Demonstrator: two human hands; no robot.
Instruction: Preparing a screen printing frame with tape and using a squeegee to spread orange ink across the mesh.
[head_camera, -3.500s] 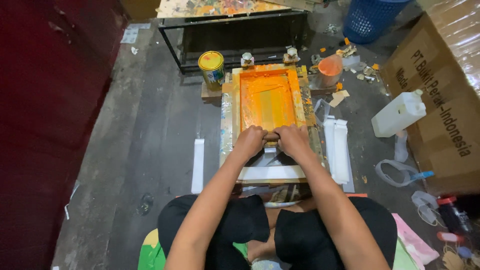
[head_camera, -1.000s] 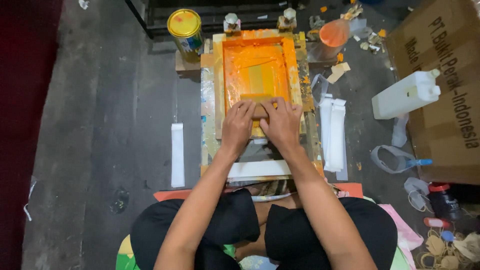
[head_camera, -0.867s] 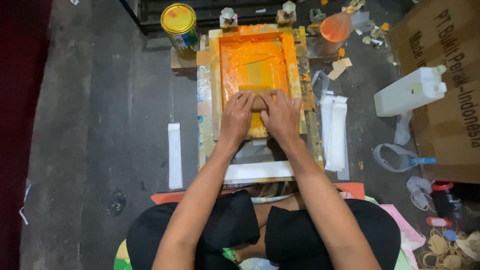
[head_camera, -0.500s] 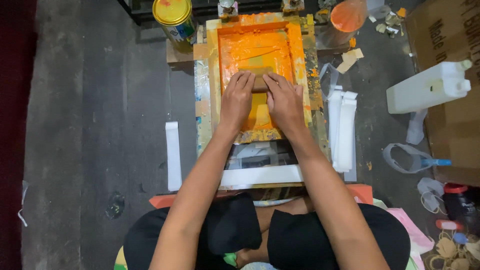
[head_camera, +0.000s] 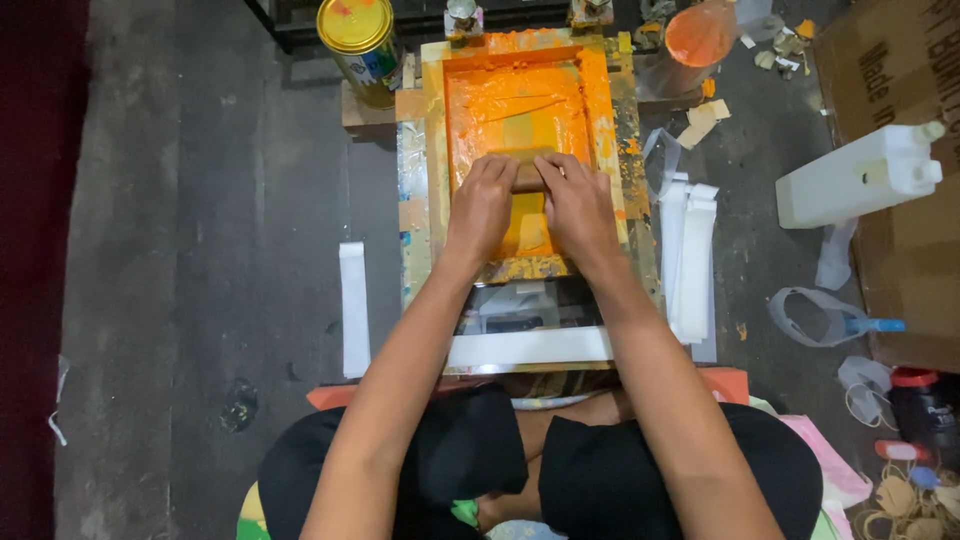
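Squeegee (head_camera: 527, 176) work across the orange screen (head_camera: 520, 120) looks like the step in hand: I see my left hand (head_camera: 481, 205) and right hand (head_camera: 577, 205) both clenched on it, side by side, about mid-frame. Next, I judge, comes an even, flat stroke with steady downward pressure.

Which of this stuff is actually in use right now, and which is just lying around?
In use: left hand and right hand, both pressing the squeegee; orange-inked screen frame.

Lying about: yellow-lidded can, white jug, cardboard box, white strip, orange cup.
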